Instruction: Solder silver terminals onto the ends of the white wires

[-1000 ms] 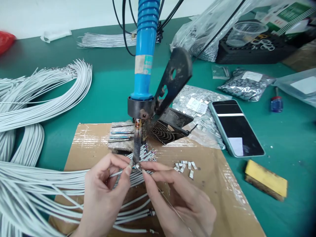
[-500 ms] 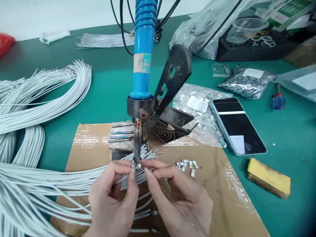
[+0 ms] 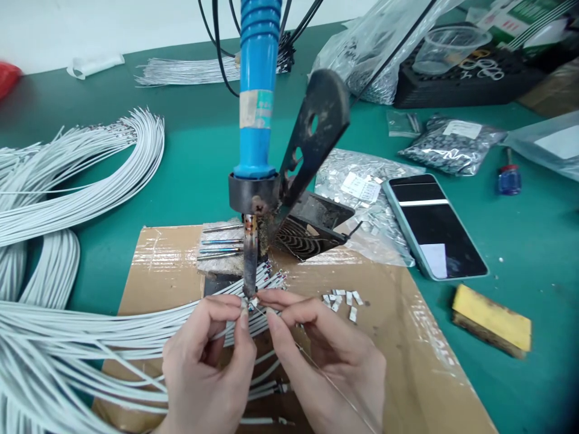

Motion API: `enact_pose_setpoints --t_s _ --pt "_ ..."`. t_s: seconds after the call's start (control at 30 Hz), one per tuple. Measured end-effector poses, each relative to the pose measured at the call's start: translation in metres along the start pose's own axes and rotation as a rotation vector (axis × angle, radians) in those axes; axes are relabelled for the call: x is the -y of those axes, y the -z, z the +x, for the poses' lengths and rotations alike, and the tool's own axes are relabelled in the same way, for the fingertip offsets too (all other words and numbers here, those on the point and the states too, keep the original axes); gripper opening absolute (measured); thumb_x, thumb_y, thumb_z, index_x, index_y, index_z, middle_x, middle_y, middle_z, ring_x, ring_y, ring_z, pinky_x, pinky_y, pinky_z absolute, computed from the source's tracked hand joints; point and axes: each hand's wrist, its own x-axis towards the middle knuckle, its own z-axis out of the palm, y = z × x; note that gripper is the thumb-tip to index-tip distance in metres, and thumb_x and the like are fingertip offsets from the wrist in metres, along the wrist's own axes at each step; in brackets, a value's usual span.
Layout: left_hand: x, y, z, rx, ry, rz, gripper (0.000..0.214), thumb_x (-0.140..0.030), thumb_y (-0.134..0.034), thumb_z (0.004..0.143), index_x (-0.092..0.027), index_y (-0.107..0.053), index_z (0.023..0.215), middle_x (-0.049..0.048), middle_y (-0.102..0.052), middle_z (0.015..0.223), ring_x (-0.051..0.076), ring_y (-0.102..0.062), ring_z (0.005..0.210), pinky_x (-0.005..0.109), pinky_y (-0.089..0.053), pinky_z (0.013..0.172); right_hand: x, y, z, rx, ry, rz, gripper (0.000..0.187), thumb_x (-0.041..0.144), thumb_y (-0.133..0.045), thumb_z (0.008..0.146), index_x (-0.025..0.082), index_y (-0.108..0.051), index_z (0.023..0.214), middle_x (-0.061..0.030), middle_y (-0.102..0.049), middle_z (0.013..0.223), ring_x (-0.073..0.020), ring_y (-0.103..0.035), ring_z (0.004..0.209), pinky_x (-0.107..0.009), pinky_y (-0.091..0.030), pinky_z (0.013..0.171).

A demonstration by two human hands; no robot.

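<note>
A soldering iron [image 3: 257, 120] with a blue handle is clamped upright, its tip pointing down between my fingertips. My left hand [image 3: 210, 361] is closed in a pinch on the end of a white cable [image 3: 244, 303], right beside the tip. Between thumb and fingers, my right hand [image 3: 328, 355] grips a thin solder wire [image 3: 335, 395] that trails down toward the bottom edge. Its fingertips are close to a small whitish part [image 3: 254, 303] under the tip, partly hidden by the fingers. More white cables [image 3: 136, 328] pass behind and beneath my left hand.
Cardboard [image 3: 398, 337] covers the green table under my hands. Small white pieces [image 3: 339, 298] lie right of them. Around stand a black iron stand [image 3: 312, 132], spare tips [image 3: 221, 242], a phone [image 3: 438, 229], a yellow sponge [image 3: 492, 319], bagged parts [image 3: 452, 147] and cable bundles [image 3: 113, 175].
The view has shifted slightly, so the iron and background sit a little further left and higher. Both hands keep their pinches almost in place beneath the tip.
</note>
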Motion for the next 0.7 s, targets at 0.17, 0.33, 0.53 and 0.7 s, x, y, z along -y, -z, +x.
enact_pose_setpoints --t_s 0.17,0.33,0.53,0.7 --pt "-0.0042 0.0013 0.0059 0.047 0.159 -0.096 0.015 -0.025 -0.079 0.083 -0.022 -0.069 0.072 0.0052 -0.075 0.076 0.022 -0.078 0.074 0.021 -0.061 0.052 -0.0008 0.0015 0.0002 0.01 -0.014 0.026 0.02 0.022 -0.07 0.093 0.022 -0.068 0.073 -0.0062 -0.085 0.103 -0.0136 -0.078 0.064 -0.022 -0.061 0.06" --pt "-0.0048 0.001 0.0049 0.013 0.225 -0.138 0.013 -0.023 -0.075 0.086 -0.023 -0.071 0.074 0.0042 -0.076 0.083 0.019 -0.076 0.08 0.016 -0.059 0.057 -0.0014 0.0016 0.0001 0.02 -0.013 0.027 0.02 0.021 -0.07 0.093 0.022 -0.068 0.074 -0.0053 -0.085 0.103 -0.0129 -0.078 0.063 -0.021 -0.06 0.059" --pt "-0.0036 0.0022 0.0028 0.003 0.097 -0.05 0.011 -0.022 -0.078 0.083 -0.023 -0.07 0.075 0.0069 -0.078 0.089 0.022 -0.078 0.079 0.021 -0.06 0.053 -0.0027 0.0016 0.0002 0.009 0.014 0.038 0.019 0.018 -0.071 0.092 0.023 -0.066 0.074 -0.0022 -0.084 0.102 -0.0156 -0.082 0.081 -0.019 -0.063 0.068" --pt "-0.0029 0.0019 0.0 -0.015 0.014 -0.002 0.012 -0.022 -0.079 0.082 -0.023 -0.069 0.075 0.0065 -0.08 0.089 0.022 -0.079 0.078 0.021 -0.062 0.054 -0.0032 0.0029 0.0004 0.021 0.016 0.031 0.02 0.017 -0.069 0.093 0.022 -0.065 0.074 -0.0036 -0.084 0.103 -0.0164 -0.082 0.082 -0.02 -0.063 0.067"
